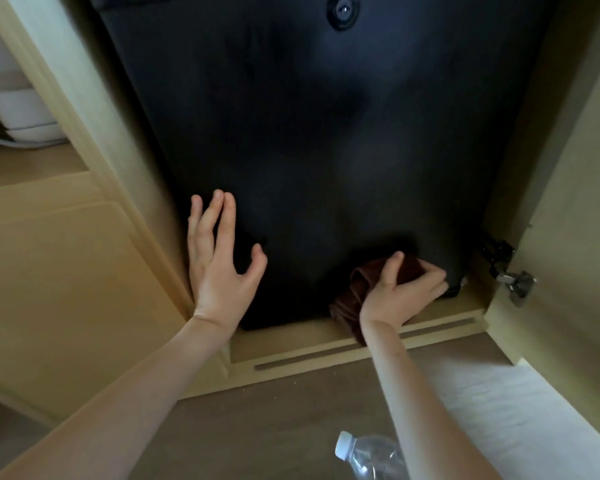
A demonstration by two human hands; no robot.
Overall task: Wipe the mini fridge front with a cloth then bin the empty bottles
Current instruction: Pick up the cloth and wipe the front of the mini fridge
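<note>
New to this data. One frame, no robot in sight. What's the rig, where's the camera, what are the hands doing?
There is no machine here. A person works with bare hands, and the single picture comes from a wide-angle camera worn on the head, looking forward and down. That is why both forearms enter from the bottom.

The big dark panel is the mini fridge front. It sits inside a light wooden cabinet, whose door is open on the right with its hinge showing.

The left hand lies open against the lower left of the fridge, fingers straight. The right hand grips a brown cloth and presses it to the lower right corner.

At the bottom edge, on the floor, is a clear plastic bottle with a white cap. It looks empty, though only part of it shows.
</note>
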